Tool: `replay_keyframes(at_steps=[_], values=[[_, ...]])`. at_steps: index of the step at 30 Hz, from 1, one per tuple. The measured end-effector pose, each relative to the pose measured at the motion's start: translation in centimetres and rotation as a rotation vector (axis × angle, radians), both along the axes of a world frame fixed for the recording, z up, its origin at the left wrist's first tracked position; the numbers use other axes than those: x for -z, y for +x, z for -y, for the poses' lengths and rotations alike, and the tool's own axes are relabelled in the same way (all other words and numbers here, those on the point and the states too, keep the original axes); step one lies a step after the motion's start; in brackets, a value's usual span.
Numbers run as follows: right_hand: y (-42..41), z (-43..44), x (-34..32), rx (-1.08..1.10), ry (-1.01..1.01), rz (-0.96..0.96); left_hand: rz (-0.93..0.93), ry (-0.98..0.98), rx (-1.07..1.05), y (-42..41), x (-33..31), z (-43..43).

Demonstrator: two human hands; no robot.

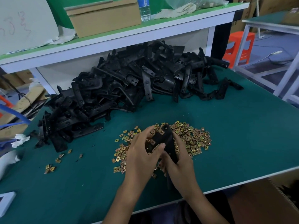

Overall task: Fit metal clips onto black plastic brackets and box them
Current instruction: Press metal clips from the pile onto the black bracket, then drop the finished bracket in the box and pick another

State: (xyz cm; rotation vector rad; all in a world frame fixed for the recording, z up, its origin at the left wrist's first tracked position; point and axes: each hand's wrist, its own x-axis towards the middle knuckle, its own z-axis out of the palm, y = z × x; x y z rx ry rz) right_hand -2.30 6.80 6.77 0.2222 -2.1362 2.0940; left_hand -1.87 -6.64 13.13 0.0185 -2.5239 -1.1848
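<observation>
Both hands hold one black plastic bracket (pixel 167 139) above a scatter of gold metal clips (pixel 192 138) on the green table (pixel 234 135). My left hand (pixel 142 152) grips the bracket's left side, thumb across its face. At least one clip sits on the bracket near those fingers. My right hand (pixel 179 164) wraps round the bracket's lower end. A big heap of black brackets (pixel 129 81) lies at the back of the table.
A few stray clips (pixel 50 168) lie at the front left. An open cardboard box (pixel 265 202) stands below the table's right front edge. A shelf (pixel 123 38) above the heap carries a cardboard box (pixel 105 16) and a water bottle (pixel 144 8).
</observation>
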Motion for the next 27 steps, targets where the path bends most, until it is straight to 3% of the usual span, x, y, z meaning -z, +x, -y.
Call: replay_keyframes(at_steps=[3,13,17,23,27], values=[[-0.1,0.0,0.1,0.016,-0.004,-0.019,-0.03,0.017,-0.099,0.2,0.3,0.3],[1.1,-0.4,-0.6,0.054,-0.094,0.011,-0.111,-0.029,-0.066,0.8,-0.6,-1.4],[3.7,-2.8,-0.2,0.15,-0.127,0.181,-0.074,-0.053,0.05,1.3,0.0,-3.8],[10.4,-11.6,-0.4,0.364,-0.29,0.283,-0.043,-0.064,0.413,3.1,1.7,-11.5],[12.5,-21.9,-0.6,0.748,-0.376,0.254,-0.037,-0.024,0.534,4.3,2.5,-13.3]])
